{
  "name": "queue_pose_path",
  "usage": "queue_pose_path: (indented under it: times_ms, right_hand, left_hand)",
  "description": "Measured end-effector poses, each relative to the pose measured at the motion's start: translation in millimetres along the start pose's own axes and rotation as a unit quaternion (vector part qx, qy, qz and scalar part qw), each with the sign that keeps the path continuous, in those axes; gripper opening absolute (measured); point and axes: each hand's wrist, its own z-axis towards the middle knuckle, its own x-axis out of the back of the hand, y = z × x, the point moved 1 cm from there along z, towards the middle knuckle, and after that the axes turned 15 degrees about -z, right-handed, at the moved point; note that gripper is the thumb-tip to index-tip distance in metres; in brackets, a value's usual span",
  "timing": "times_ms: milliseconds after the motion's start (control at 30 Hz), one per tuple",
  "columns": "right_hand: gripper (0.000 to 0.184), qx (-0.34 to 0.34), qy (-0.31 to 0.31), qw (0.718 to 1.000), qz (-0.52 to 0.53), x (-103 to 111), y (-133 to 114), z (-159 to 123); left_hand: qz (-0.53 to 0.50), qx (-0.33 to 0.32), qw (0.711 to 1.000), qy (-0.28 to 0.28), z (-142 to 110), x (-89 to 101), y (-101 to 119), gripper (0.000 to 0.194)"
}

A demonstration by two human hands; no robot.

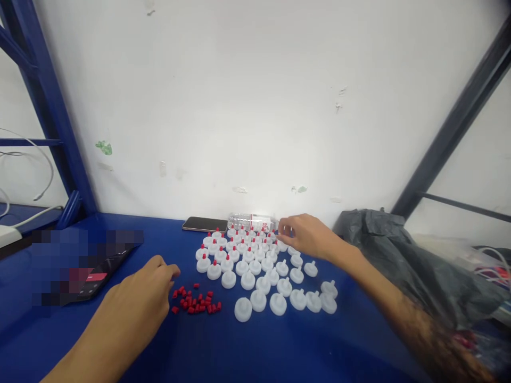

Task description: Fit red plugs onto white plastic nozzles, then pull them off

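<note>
Several white plastic caps (pixel 259 268) stand in rows on the blue table (pixel 247 346); those at the back carry small red tips, those at the front are bare. A loose pile of red tips (pixel 195 301) lies left of the caps. My left hand (pixel 139 292) rests on the table just left of the red pile, fingers curled and pinched near it; what it holds, if anything, is hidden. My right hand (pixel 305 234) reaches over the back right of the rows, fingertips pinched at a cap there.
A phone (pixel 204 224) and a lying clear bottle (pixel 250 222) sit against the white wall behind the caps. Another phone (pixel 101 274) lies at left. A grey plastic bag (pixel 399 255) fills the right side. Blue rack posts (pixel 51 106) stand left.
</note>
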Motion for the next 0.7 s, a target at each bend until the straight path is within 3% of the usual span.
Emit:
queue_pose_path:
  times_ms: [233,367,700]
  right_hand:
    - [0.009,-0.016,-0.101,0.995,-0.014,-17.3,11.8,1.9]
    - [0.009,-0.006,-0.131,0.991,-0.006,-24.7,11.9,3.3]
    - [0.026,-0.008,-0.110,0.994,0.007,-24.2,30.7,4.1]
  left_hand:
    - [0.081,0.079,0.992,-0.062,-1.0,8.9,10.2,0.024]
    - [0.085,0.069,0.991,-0.077,0.6,11.0,14.9,0.025]
    - [0.093,0.021,0.995,-0.042,2.9,-8.3,-1.5,0.024]
